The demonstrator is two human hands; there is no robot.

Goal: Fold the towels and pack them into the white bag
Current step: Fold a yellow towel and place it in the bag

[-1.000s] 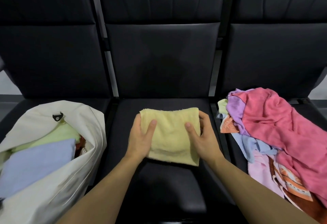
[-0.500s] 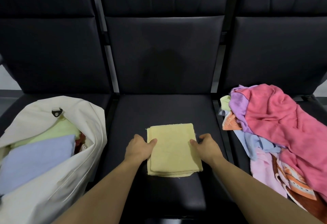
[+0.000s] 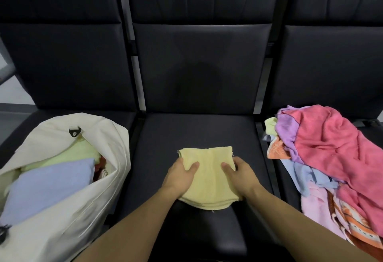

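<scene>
We grip the folded yellow towel point(image 3: 209, 181) on the middle seat point(image 3: 199, 133): left hand point(image 3: 180, 175) and right hand point(image 3: 238, 175) each pinch a side, thumbs on top. The white bag point(image 3: 68, 205) sits left, holding folded towels point(image 3: 49, 183); the loose pile point(image 3: 331, 158) lies right.

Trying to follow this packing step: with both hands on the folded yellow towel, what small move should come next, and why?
Probably lift the yellow towel and carry it left to the white bag: it already looks folded, the left hand and right hand grip its sides, and the bag gapes open.
</scene>
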